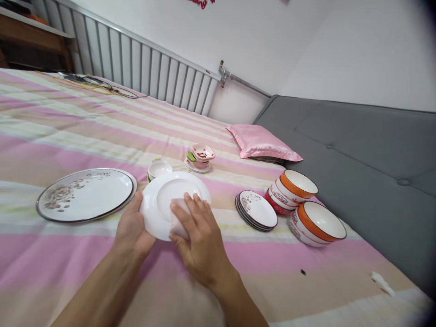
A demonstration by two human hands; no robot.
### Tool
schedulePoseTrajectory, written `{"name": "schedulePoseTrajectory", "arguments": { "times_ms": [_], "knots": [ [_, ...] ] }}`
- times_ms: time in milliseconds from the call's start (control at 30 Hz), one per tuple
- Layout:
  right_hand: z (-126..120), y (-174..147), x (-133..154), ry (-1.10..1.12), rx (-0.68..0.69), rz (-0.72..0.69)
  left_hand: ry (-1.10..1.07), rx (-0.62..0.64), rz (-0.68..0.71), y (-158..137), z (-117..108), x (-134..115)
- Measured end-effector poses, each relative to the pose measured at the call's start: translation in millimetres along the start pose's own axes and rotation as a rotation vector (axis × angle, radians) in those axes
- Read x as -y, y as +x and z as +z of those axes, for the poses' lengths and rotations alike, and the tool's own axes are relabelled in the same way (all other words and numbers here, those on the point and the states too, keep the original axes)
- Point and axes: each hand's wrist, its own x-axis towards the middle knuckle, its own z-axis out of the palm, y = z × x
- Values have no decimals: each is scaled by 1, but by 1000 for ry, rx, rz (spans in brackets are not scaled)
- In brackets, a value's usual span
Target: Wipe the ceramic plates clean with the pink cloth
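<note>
My left hand (131, 229) grips the near-left rim of a plain white plate (163, 193), holding it tilted above the striped bed cover. My right hand (197, 236) presses a small white cloth (177, 218) flat against the plate's face. A large oval platter with a floral print (86, 194) lies on the bed just left of the plate.
A stack of small floral plates (257, 210) lies to the right, beside two stacks of orange-rimmed bowls (294, 188) (318, 222). Small dishes (200, 156) and a little white bowl (159, 169) sit behind. A pink pillow (262, 141) and grey sofa (357, 150) lie beyond.
</note>
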Motion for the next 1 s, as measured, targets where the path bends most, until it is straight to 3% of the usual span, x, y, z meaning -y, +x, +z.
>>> {"name": "schedulePoseTrajectory", "arguments": {
  "times_ms": [100, 300, 400, 500, 733, 833, 1000],
  "knots": [
    [5, -1, 7, -26, 22, -76, 71, -57, 77, -7, 7, 6],
    [8, -3, 11, -11, -58, -95, 142, 6, -51, -28, 17, 26],
    [4, -3, 11, -6, -125, -71, 147, -2, 6, -33, 17, 37],
    [-2, -2, 11, -30, -189, -27, 179, 13, 40, -35, 14, 48],
    [-19, -2, 3, -83, -334, 118, 437, 192, 0, -40, 6, 57],
    [-26, -2, -5, -40, -384, 189, 501, 180, -50, -44, 9, 58],
    [-33, 0, -22, 110, -434, 311, 409, 131, -63, -43, 11, 56]
  ]
}}
